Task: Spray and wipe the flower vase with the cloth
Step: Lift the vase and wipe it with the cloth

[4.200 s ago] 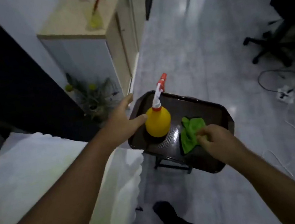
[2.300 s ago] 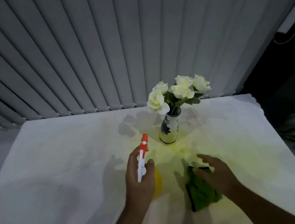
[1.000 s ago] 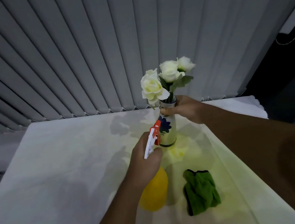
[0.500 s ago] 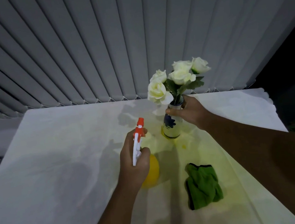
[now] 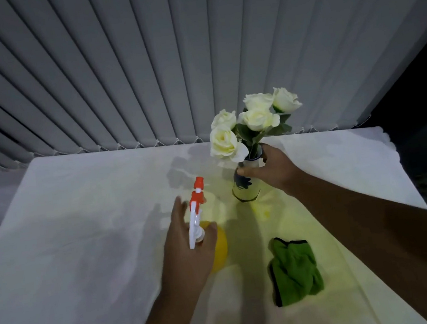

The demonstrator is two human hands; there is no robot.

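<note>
Both hands engaged: right hand (image 5: 275,170) gripped vase (image 5: 246,186) neck on worktop (image 5: 81,232); left hand (image 5: 188,248) wrapped round yellow spray bottle (image 5: 217,244), nozzle toward vase. Green cloth (image 5: 294,270) lay near, unheld. Judged: wiping outstanding; whether spray was applied not visible.

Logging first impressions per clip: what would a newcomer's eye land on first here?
Probably the white roses in the vase at the table's far middle, with the right hand gripping the vase's neck. Next, the yellow spray bottle with its orange nozzle, held by the left hand nearer the camera, and the green cloth lying free to its right.
</note>
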